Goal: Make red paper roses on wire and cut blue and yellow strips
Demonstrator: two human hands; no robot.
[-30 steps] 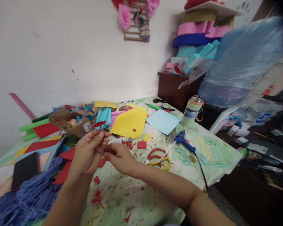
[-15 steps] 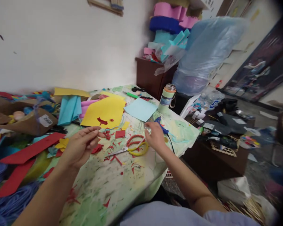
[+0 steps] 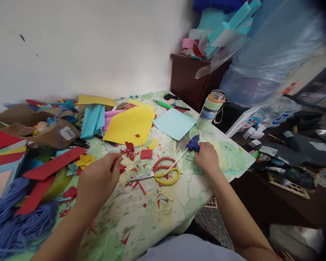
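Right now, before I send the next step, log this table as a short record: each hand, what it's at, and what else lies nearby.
Left hand: raised over the table, fingers pinched, any held item too small to tell
Nearest left: red foam scraps
Right hand: on a blue hot glue gun
Between hands: scissors with red and yellow handles
Rest: yellow sheet, pale blue sheet, water bottle, blue yarn
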